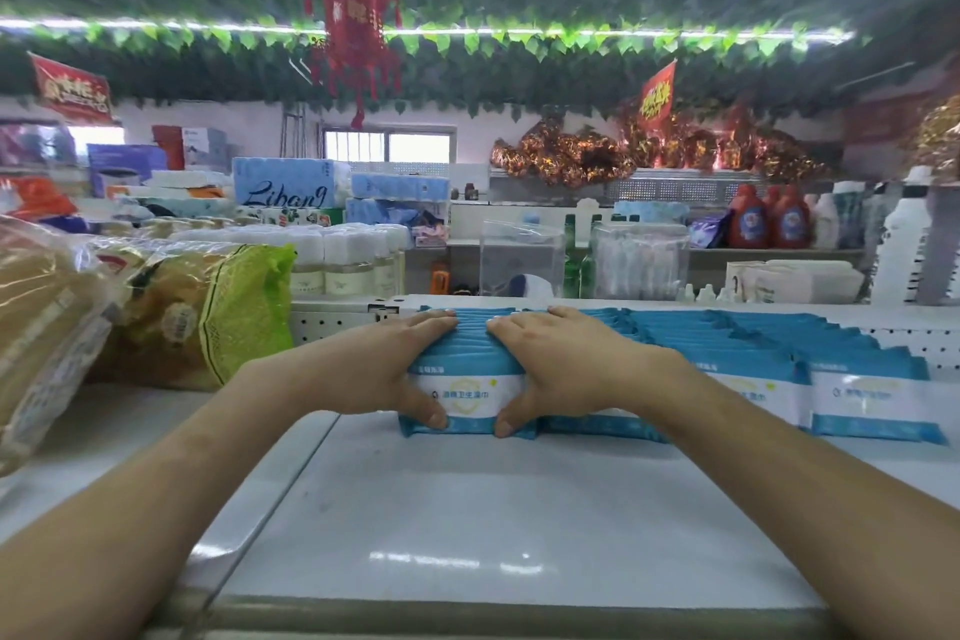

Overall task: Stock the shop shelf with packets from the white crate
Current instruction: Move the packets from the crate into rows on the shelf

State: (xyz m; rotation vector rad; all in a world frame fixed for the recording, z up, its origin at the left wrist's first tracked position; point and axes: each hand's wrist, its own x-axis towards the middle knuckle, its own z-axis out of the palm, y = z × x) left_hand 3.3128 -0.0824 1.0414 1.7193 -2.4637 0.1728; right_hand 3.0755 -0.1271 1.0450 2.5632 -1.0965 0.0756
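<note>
One packet stack (pixel 470 392) between left hand (pixel 387 369), right hand (pixel 566 369)

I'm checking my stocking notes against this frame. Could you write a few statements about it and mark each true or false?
1. Both hands hold the same row of packets. True: the left hand and right hand have a grip on the held row, one at each side.
2. That row lies on the floor. False: it stands on the white shelf.
3. More packets of the same kind stand to its right. True: see the neighbouring packets.
4. The white crate sits beside the left hand. False: no crate is in view; a green-ended bag lies there.
5. A blue lantern hangs overhead. False: the lantern is red.
</note>
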